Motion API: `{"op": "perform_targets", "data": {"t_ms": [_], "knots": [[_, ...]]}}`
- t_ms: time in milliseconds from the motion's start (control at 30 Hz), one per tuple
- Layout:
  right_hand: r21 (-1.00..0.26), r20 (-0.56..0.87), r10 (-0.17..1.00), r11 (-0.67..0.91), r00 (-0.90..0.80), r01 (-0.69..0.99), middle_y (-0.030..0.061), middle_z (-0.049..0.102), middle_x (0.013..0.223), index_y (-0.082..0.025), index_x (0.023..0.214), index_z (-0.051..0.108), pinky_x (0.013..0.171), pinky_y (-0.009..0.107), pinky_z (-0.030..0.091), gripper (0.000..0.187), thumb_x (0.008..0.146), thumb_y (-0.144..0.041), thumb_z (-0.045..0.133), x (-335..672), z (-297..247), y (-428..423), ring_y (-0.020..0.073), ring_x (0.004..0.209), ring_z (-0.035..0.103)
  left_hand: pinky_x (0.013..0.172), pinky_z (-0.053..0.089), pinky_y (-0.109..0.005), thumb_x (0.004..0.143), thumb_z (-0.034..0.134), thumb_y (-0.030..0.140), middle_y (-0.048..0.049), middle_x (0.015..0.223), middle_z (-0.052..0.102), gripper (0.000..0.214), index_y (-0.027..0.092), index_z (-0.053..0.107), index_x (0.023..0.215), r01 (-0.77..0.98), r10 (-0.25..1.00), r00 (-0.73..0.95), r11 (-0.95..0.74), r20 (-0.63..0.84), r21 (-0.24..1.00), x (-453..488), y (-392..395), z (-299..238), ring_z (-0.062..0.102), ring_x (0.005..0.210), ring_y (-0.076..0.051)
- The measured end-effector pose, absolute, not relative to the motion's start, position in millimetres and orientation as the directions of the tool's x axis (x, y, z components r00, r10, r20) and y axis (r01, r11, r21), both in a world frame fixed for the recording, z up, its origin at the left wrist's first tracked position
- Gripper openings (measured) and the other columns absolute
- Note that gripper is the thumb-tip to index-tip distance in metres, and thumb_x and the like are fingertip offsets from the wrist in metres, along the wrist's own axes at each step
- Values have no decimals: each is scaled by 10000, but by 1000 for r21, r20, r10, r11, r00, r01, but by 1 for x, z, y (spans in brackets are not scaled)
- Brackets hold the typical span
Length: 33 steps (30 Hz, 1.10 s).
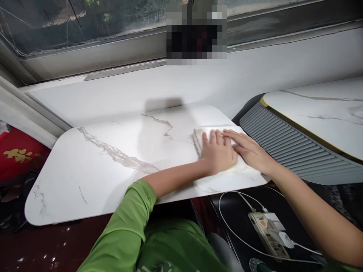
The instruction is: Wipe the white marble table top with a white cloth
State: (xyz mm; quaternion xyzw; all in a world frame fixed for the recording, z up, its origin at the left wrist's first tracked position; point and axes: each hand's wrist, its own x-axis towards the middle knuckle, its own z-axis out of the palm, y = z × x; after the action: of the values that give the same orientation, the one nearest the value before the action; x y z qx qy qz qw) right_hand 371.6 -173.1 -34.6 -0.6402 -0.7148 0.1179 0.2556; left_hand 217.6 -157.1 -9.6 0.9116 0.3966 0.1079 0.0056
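A folded white cloth (199,140) lies flat near the right end of a white marble-patterned tabletop (113,189). My left hand (217,153) rests on it with the palm down and the fingers stretched forward. Just to the right, my right hand (252,151) also lies flat on the cloth, its fingertips close beside the left hand. Both hands press from above, and neither is wrapped round the cloth. Part of the cloth is hidden beneath them.
A second marble-patterned top with a grey ribbed side (295,147) stands at the right. Below the table edge, a power strip (268,234) with plugs and white cables lies on a black seat. A window (93,34) is behind, and a red item (22,155) sits at left.
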Motion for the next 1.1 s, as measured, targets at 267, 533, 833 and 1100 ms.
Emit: {"op": "perform_targets", "data": {"t_ms": [267, 533, 833, 1100], "knots": [[-413, 308, 950, 89, 46, 906, 45, 576, 1318, -302, 1113, 584, 1092, 523, 328, 420, 766, -241, 354, 376, -27, -189, 265, 1253, 503, 1143, 172, -535, 931, 333, 342, -177, 1452, 399, 540, 65, 421, 1386, 655, 653, 723, -752, 223, 77, 238, -166, -15, 280, 1385, -332], [-326, 361, 932, 108, 18, 939, 76, 587, 1299, -220, 1162, 570, 1055, 505, 361, 456, 780, -195, 320, 376, -27, -76, 262, 1235, 507, 1150, 157, -510, 930, 352, 241, -157, 1477, 369, 485, 83, 419, 1384, 673, 691, 689, -722, 219, 159, 249, -51, -19, 294, 1382, -303], [-378, 358, 933, 158, -13, 912, 51, 597, 1291, -235, 1175, 583, 1045, 500, 365, 466, 782, -177, 338, 379, -34, 2, 274, 1197, 532, 1187, 137, -453, 970, 271, 274, -71, 1518, 317, 503, 116, 338, 1442, 772, 800, 585, -599, 130, 210, 253, 12, -18, 227, 1414, -271], [-339, 288, 958, 90, 12, 937, 113, 468, 1428, -167, 1333, 477, 1138, 465, 256, 528, 827, -193, 328, 361, -32, -76, 237, 1347, 388, 1180, 94, -467, 960, 265, 284, -95, 1540, 258, 526, 115, 298, 1458, 732, 749, 656, -661, 92, 166, 230, -47, -14, 181, 1435, -232]]}}
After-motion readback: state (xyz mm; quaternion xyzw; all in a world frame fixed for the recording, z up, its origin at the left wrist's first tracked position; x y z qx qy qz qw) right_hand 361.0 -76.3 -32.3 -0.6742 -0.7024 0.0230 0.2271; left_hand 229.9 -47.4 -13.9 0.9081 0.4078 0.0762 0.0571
